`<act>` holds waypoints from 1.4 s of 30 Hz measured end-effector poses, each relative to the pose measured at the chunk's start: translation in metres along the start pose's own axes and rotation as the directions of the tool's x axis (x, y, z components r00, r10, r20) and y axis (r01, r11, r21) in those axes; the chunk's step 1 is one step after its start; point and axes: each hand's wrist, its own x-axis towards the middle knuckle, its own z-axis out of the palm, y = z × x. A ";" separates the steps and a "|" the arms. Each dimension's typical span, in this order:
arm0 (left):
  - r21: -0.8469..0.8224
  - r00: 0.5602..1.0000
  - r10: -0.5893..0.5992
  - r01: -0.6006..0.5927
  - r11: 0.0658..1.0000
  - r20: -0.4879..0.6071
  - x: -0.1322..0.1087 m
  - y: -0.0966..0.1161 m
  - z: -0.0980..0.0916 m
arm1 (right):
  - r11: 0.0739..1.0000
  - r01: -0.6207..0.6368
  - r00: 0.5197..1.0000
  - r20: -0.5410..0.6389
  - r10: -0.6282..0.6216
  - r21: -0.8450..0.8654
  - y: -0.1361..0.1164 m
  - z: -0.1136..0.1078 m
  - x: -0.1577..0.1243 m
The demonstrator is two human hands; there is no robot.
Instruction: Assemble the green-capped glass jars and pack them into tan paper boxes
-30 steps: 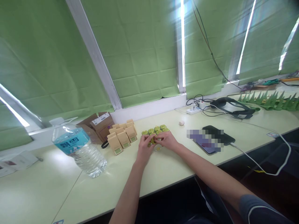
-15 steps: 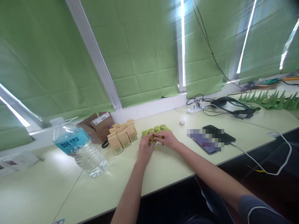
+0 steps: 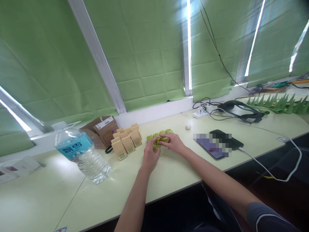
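Note:
Between my two hands is a small yellow-green box [image 3: 158, 141], its top side showing. My left hand [image 3: 151, 151] grips it from the left with thumb and fingers. From the right, the fingertips of my right hand [image 3: 172, 143] pinch at the same box. Just behind it stand several more small green boxes [image 3: 169, 131] in a row, partly hidden by my fingers. A small clear plastic piece [image 3: 163, 151] lies on the table beneath my right hand.
Several tan paper packets [image 3: 120, 149] stand left of my hands, before an open cardboard box [image 3: 105, 130]. A large water bottle [image 3: 83, 156] is further left. Rightward are a small whitish lump [image 3: 188, 127], two phones [image 3: 213, 151], a black headset [image 3: 243, 111] and cables.
My fingers have shifted slightly around the small box, and more of its yellow-green top now shows. Both hands stay in nearly the same place.

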 end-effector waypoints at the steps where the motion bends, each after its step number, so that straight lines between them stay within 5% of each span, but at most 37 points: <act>1: -0.008 1.000 0.003 -0.003 1.000 0.013 0.000 0.001 0.000 | 1.000 -0.007 1.000 0.015 0.007 0.002 0.000 0.000 0.000; 14: -0.099 0.994 -0.094 0.099 0.990 0.057 0.001 0.001 -0.001 | 0.999 0.034 0.999 0.024 -0.033 -0.010 -0.001 0.002 -0.001; 42: -0.062 0.998 -0.055 0.057 0.996 0.029 0.000 0.001 0.001 | 0.998 0.046 0.997 0.071 -0.044 -0.031 0.004 0.006 -0.001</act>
